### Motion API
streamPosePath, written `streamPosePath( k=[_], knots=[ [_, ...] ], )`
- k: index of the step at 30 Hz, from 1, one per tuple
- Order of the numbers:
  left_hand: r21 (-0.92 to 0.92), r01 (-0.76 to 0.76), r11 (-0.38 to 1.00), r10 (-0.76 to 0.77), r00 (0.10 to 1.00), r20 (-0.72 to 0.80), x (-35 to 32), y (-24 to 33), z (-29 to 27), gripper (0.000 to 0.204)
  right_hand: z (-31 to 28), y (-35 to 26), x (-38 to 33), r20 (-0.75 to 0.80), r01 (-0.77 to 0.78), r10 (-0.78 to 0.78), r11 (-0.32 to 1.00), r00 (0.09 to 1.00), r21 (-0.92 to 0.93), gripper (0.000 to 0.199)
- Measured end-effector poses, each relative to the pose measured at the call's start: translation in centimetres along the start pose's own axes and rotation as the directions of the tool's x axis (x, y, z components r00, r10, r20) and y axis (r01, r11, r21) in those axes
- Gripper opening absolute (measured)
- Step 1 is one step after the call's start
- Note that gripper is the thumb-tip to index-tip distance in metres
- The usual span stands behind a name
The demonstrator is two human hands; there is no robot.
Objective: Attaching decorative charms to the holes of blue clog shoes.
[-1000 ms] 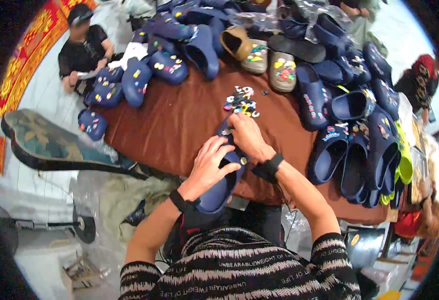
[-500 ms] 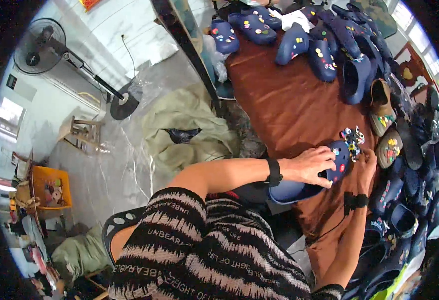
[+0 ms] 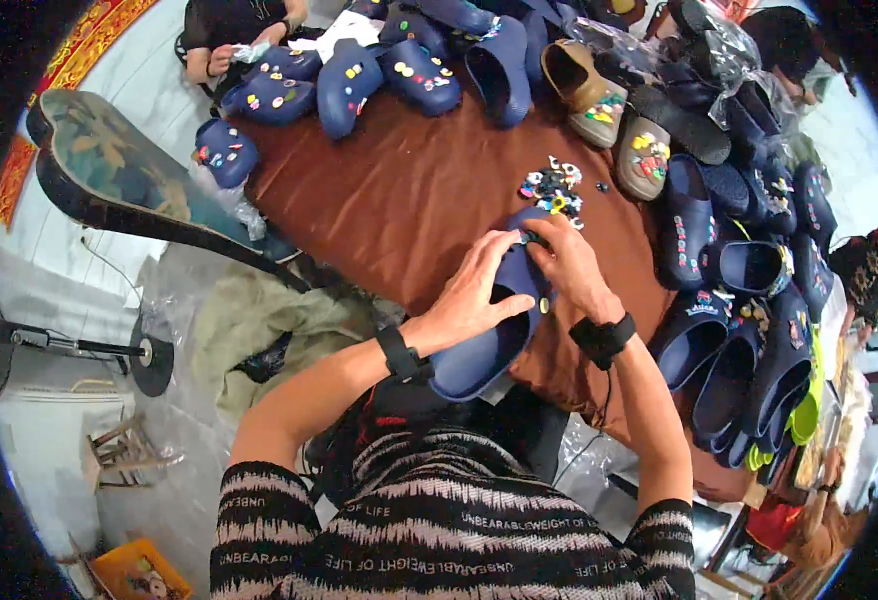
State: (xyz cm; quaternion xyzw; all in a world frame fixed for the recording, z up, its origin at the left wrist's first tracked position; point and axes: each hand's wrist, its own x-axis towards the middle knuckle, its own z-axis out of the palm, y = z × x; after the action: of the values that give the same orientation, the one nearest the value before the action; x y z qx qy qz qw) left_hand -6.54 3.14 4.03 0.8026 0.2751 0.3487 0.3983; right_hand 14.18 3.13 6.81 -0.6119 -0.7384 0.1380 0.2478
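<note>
A navy blue clog (image 3: 471, 357) lies at the table's near edge, heel toward me, with small round charms on its side. My left hand (image 3: 471, 292) is closed over its left side, thumb across the foot opening. My right hand (image 3: 571, 268) is at the toe end, fingertips pinched against the upper on a small shoe charm that they mostly hide. Just beyond the toe sits a heap of small multicoloured charms (image 3: 556, 188), and a single dark charm (image 3: 602, 187) lies to its right.
A brown cloth (image 3: 359, 210) covers the table. Decorated navy clogs (image 3: 349, 88) line its far side, and several more crowd the right with tan clogs (image 3: 644, 158). A person (image 3: 244, 35) sits at the far left, near a patterned chair back (image 3: 119, 180).
My right hand has moved from the charm heap to the clog's toe. My left hand still holds the clog, and the head view has turned to the right.
</note>
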Motion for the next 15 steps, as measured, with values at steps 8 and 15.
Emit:
streamPosePath(
  k=[8, 15],
  knots=[
    [0.074, 0.053, 0.996, -0.055, 0.998, 0.029, -0.3, 0.0, -0.5, 0.096, 0.0, -1.2, 1.7, 0.096, 0.122, -0.114, 0.989, 0.989, -0.084, 0.032],
    [0.054, 0.042, 0.998, -0.042, 0.999, 0.005, -0.1, 0.0, -0.2, 0.096, 0.7, -0.2, 3.1, 0.082, 0.169, -0.159, 0.978, 0.984, -0.125, 0.026]
  ],
)
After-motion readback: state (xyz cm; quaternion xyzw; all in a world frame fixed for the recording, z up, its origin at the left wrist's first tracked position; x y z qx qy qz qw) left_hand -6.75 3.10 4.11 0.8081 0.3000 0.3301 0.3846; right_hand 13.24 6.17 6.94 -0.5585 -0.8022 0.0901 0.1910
